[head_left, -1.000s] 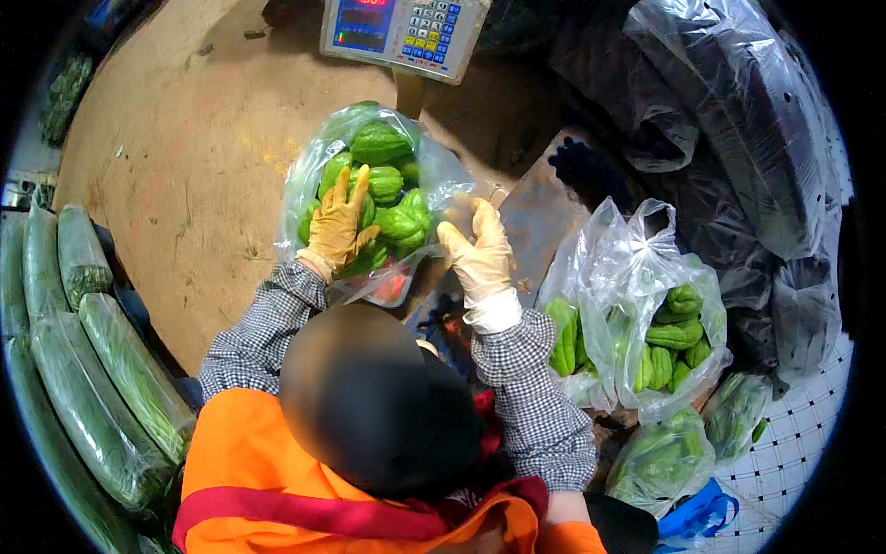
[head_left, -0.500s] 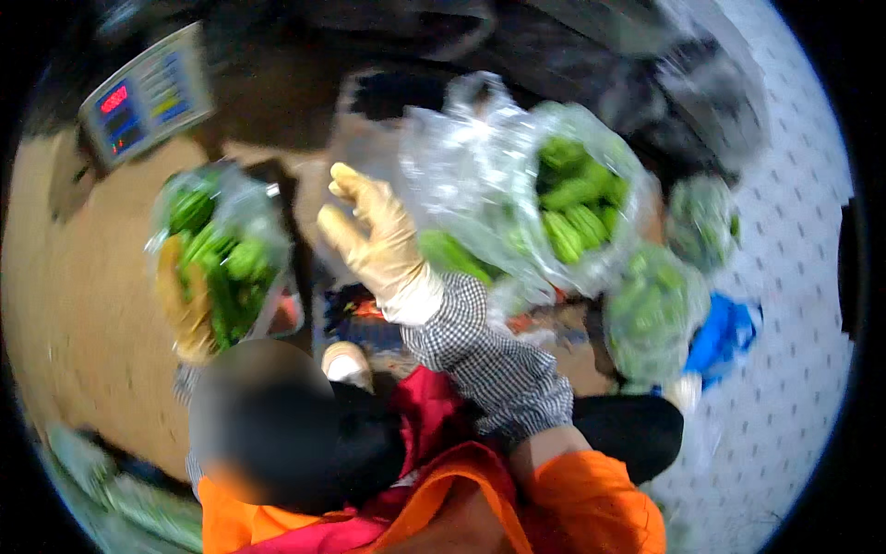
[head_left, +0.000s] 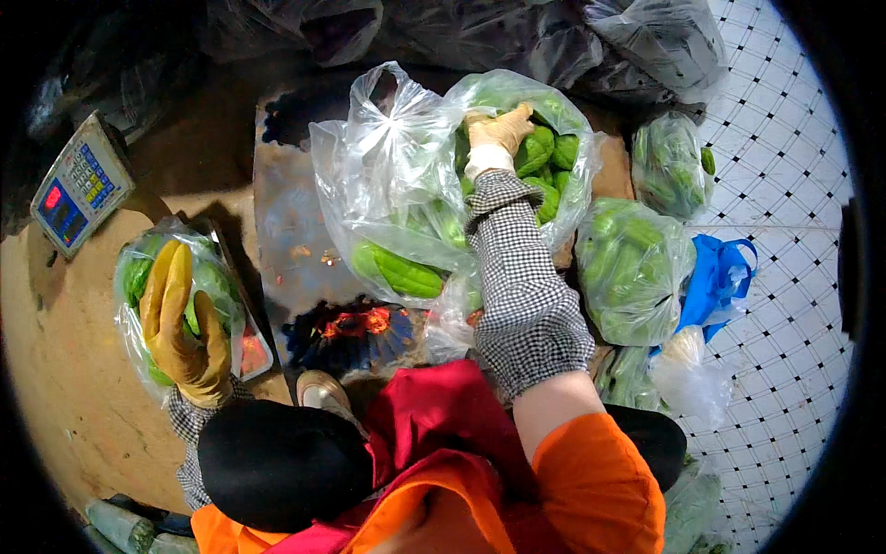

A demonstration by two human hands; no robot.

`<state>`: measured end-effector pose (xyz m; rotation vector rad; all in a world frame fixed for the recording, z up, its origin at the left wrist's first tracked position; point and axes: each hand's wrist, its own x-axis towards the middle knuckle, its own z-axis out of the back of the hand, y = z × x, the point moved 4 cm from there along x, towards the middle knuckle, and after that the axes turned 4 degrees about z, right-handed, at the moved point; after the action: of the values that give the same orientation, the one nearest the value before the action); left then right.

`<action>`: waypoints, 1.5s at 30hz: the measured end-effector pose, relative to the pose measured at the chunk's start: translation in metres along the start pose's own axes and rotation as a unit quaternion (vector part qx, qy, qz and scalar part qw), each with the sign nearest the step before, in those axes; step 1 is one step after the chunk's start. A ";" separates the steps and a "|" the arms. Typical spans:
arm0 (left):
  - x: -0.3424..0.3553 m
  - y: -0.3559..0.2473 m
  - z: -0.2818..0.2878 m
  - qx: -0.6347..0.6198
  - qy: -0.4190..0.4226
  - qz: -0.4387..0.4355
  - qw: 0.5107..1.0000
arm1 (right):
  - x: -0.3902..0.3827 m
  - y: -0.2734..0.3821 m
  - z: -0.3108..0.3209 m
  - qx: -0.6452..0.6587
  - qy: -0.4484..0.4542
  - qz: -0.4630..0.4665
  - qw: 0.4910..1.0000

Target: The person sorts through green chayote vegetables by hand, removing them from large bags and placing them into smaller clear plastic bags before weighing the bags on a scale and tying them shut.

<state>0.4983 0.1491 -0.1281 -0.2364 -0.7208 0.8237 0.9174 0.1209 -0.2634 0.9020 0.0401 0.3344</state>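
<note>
My left hand [head_left: 187,328], in a yellow glove, lies with fingers stretched over a clear bag of green vegetables [head_left: 136,275]. This bag rests on a tray [head_left: 257,355] at the left. In a pale glove, my right hand [head_left: 498,135] reaches into the mouth of a large clear plastic bag [head_left: 365,157]. Its fingers curl down among ridged green gourds [head_left: 550,196]; they are partly hidden, and what they grip does not show. One longer green gourd [head_left: 397,270] lies inside the same bag at its near left.
A scale's display panel [head_left: 83,185] stands at the far left. Right of the large bag are two filled bags [head_left: 635,268] [head_left: 672,166] and a blue bag [head_left: 715,282]. Dark plastic sacks [head_left: 517,42] line the back. Printed cardboard [head_left: 295,222] lies under the large bag.
My right hand has moved right and away from me, from above the cardboard into the large bag, its fingers now curled. My left hand has shifted onto the top of the left bag.
</note>
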 end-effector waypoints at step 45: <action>-0.019 -0.018 -0.078 -0.341 0.143 0.040 0.928 | -0.112 0.083 0.112 0.590 0.236 0.157 0.756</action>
<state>0.5520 0.1291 -0.1868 -0.9987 -0.7007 0.5705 0.8080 0.0489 -0.1406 2.0788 0.6383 0.8970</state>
